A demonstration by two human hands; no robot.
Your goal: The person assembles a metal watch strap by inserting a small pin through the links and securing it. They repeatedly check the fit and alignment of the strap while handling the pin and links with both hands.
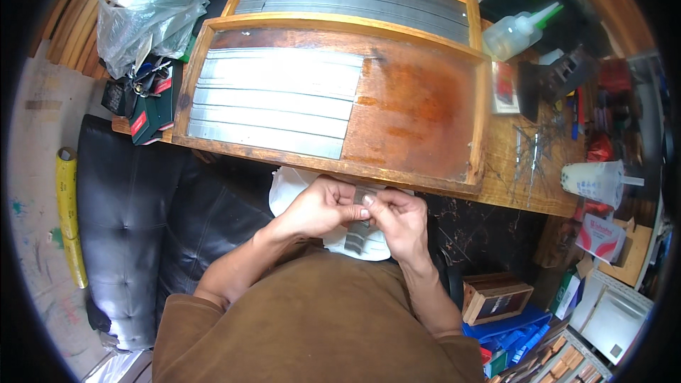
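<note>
The left hand point(316, 207) and right hand point(403, 225) pinch a grey strip point(355, 242) between them, near the front edge of a wooden tray point(418, 124) ahead, its right part bare. Under them lies something white point(377, 250), to their left a black padded seat point(128, 213); their grip hides the strip's middle.

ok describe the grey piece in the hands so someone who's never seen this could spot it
Find the large wooden tray with silvery strips and look just below its near edge. There, seen against white material, the left hand and right hand pinch the small grey piece. Unlike the long strips lying flat in the tray, it is short and held between fingers.
</note>
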